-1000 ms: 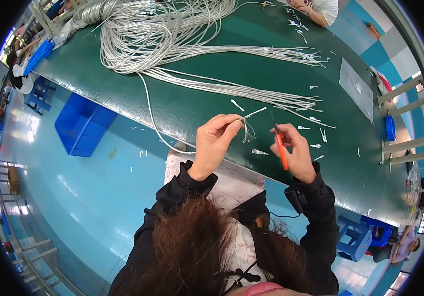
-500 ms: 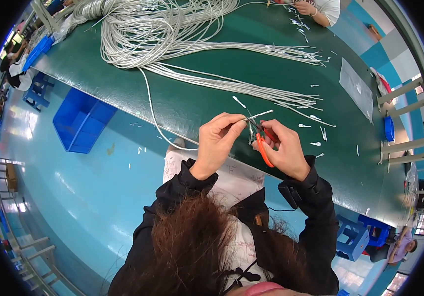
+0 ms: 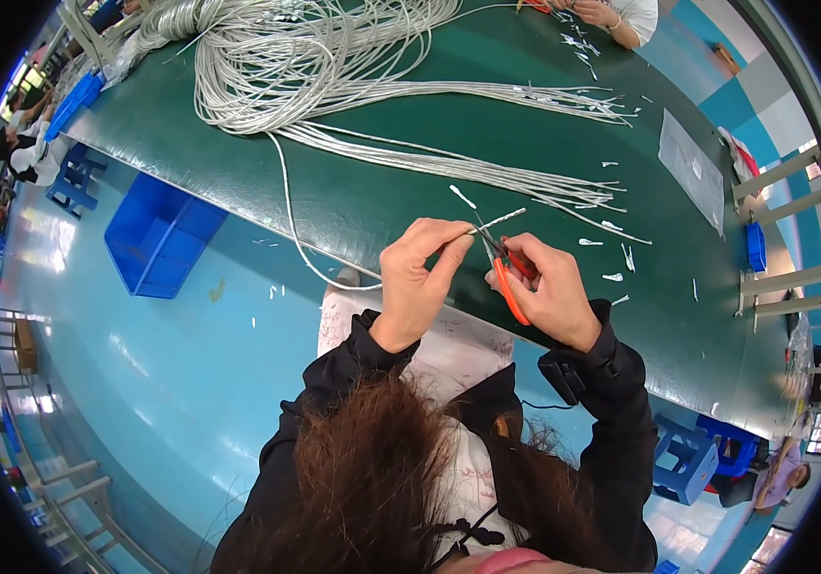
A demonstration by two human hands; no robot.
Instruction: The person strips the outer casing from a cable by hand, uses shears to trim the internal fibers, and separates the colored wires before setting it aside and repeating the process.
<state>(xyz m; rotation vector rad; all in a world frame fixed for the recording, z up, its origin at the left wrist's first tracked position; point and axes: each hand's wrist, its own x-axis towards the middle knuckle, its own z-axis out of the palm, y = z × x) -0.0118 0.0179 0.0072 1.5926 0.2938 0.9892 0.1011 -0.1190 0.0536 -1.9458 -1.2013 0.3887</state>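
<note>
Head-worn, the left of two fisheyes — the single view looks steeply down and outward over the table [image 3: 716, 335]. The left hand [image 3: 417, 287] and right hand [image 3: 558, 295] sit close, near mid-picture — the floor [image 3: 190, 392] lies farther below, and straight edges bend toward the round rim.

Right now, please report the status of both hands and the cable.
Left hand pinching cable end. Right hand holding orange-handled scissors at cable end. White scraps lying nearby on green table.
</note>
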